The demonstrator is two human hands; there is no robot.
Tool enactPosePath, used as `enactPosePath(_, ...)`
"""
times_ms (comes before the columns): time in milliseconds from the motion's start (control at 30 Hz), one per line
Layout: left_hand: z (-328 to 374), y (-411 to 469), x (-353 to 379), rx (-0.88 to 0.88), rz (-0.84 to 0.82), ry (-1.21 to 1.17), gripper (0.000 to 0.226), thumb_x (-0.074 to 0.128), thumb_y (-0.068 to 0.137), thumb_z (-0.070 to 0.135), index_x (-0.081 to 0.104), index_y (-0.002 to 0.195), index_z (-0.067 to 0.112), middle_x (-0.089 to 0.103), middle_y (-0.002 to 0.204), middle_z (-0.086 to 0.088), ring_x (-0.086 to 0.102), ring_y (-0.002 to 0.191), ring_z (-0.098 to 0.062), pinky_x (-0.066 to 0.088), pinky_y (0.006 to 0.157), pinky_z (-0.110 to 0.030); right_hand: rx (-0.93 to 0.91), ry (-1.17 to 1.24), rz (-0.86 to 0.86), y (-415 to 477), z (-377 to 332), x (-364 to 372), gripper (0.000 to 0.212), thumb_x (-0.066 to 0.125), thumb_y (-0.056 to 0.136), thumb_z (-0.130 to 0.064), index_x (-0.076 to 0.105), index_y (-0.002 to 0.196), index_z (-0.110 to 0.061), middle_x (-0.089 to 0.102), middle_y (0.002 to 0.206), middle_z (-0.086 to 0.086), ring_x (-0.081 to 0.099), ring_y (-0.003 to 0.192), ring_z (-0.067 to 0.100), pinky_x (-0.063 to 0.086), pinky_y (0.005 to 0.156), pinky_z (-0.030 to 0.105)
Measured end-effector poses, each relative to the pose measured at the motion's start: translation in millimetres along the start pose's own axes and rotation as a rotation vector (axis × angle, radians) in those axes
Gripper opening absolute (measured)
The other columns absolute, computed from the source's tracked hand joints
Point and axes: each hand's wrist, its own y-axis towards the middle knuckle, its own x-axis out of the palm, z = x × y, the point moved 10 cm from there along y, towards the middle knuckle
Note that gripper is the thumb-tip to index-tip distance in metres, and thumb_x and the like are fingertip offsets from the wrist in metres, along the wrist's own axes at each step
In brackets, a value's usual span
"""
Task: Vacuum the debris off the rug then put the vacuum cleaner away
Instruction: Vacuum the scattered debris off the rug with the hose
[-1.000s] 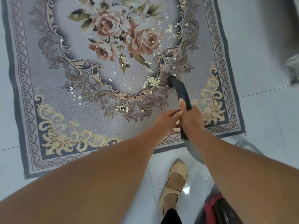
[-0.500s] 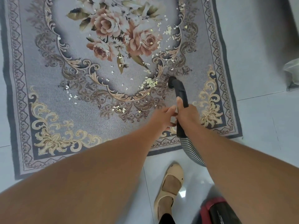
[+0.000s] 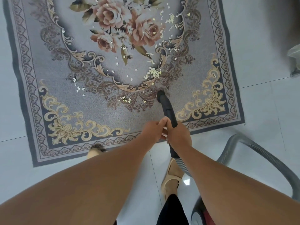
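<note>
The left hand and right hand clamp their fingers round the vacuum tube. Its mouth touches the rug near debris

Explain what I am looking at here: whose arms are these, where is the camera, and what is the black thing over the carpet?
No robot here: a person wears one wide-angle camera on the head, looking down, so the two bare arms are their own. The right hand grips a black plastic vacuum tube, and the left hand curls its fingers round it beside the right. The tube's mouth points down at a grey flower-patterned rug strewn with pale paper-like flakes. A grey ribbed hose leaves the tube's rear; a red vacuum body shows at the bottom edge, on the white tiled floor.
</note>
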Motion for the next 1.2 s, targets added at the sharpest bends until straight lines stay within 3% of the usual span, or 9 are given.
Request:
enactPosePath(167, -12, -5, -23, -0.008, 0.06, 0.03, 0.038, 0.046, 0.099, 0.041, 0.064, 0.094, 0.008, 0.066, 0.083, -0.007, 0.061, 0.061, -0.014, 0.043, 0.037, -0.01, -0.003, -0.077, 0.019, -21, -10, 14, 0.06, 0.029, 0.09, -0.072, 0.054, 0.105, -0.019, 0.065, 0.095, 0.004, 0.063, 0.086, 0.025, 0.052, 0.076, 0.038)
enactPosePath(333, -4, 3, -27, 0.027, 0.067, 0.049, 0.043, 0.045, 0.097, 0.047, 0.066, 0.085, 0.011, 0.068, 0.081, -0.003, 0.065, 0.071, -0.019, 0.053, 0.078, -0.032, -0.001, -0.14, 0.081, -18, -24, 2, 0.063, 0.027, 0.091, -0.071, 0.056, 0.108, -0.018, 0.064, 0.095, 0.004, 0.062, 0.088, 0.026, 0.05, 0.074, 0.038)
enactPosePath(500, -13, 5, -43, -0.001, 0.096, 0.067, 0.046, 0.048, 0.096, 0.047, 0.06, 0.068, 0.013, 0.065, 0.068, -0.004, 0.065, 0.068, -0.021, 0.051, 0.069, -0.028, -0.042, -0.146, 0.016, -27, -33, 18, 0.056, 0.027, 0.092, -0.069, 0.054, 0.1, -0.02, 0.062, 0.085, 0.0, 0.062, 0.08, 0.024, 0.052, 0.073, 0.039)
enactPosePath(600, -28, 2, -61, -0.053, 0.121, 0.126, 0.048, 0.051, 0.094, 0.049, 0.062, 0.076, 0.006, 0.067, 0.071, -0.01, 0.063, 0.06, -0.019, 0.047, 0.048, -0.02, -0.094, -0.174, -0.041, -44, -39, 37, 0.053, 0.031, 0.092, -0.067, 0.054, 0.096, -0.019, 0.06, 0.084, -0.001, 0.059, 0.078, 0.023, 0.049, 0.07, 0.037)
enactPosePath(700, -37, 1, -76, -0.056, 0.128, 0.136, 0.047, 0.053, 0.092, 0.05, 0.065, 0.076, 0.007, 0.071, 0.075, -0.013, 0.069, 0.068, -0.024, 0.051, 0.06, -0.025, -0.094, -0.161, -0.052, -53, -48, 50, 0.047, 0.032, 0.094, -0.064, 0.051, 0.094, -0.02, 0.055, 0.079, -0.004, 0.054, 0.074, 0.021, 0.04, 0.065, 0.032)
enactPosePath(800, -37, 2, -89, -0.05, 0.154, 0.16, 0.046, 0.054, 0.092, 0.048, 0.061, 0.069, 0.009, 0.068, 0.067, -0.009, 0.067, 0.063, -0.023, 0.052, 0.061, -0.026, -0.091, -0.151, -0.046, -57, -58, 56, 0.045, 0.032, 0.095, -0.062, 0.051, 0.093, -0.021, 0.057, 0.079, -0.003, 0.054, 0.073, 0.021, 0.039, 0.064, 0.032)
enactPosePath(900, -35, 4, -102, -0.05, 0.193, 0.149, 0.044, 0.054, 0.091, 0.046, 0.064, 0.076, 0.006, 0.07, 0.071, -0.012, 0.068, 0.068, -0.025, 0.058, 0.073, -0.034, -0.119, -0.169, -0.066, -57, -70, 61, 0.043, 0.034, 0.095, -0.06, 0.052, 0.095, -0.021, 0.059, 0.08, -0.002, 0.055, 0.072, 0.021, 0.039, 0.062, 0.032)
enactPosePath(1000, -35, 1, -123, -0.034, 0.249, 0.168, 0.045, 0.051, 0.093, 0.046, 0.063, 0.077, 0.005, 0.067, 0.07, -0.009, 0.063, 0.061, -0.021, 0.05, 0.063, -0.028, -0.169, -0.178, -0.095, -58, -90, 71, 0.04, 0.036, 0.095, -0.057, 0.052, 0.095, -0.021, 0.061, 0.08, -0.002, 0.057, 0.071, 0.021, 0.04, 0.062, 0.031)
enactPosePath(1200, -36, -3, -159, 0.018, 0.32, 0.197, 0.048, 0.048, 0.094, 0.044, 0.062, 0.072, 0.004, 0.071, 0.079, -0.018, 0.059, 0.065, -0.024, 0.046, 0.064, -0.031, -0.203, -0.217, -0.151, -64, -120, 94, 0.034, 0.041, 0.095, -0.054, 0.049, 0.092, -0.021, 0.059, 0.078, -0.002, 0.056, 0.07, 0.022, 0.043, 0.064, 0.033)
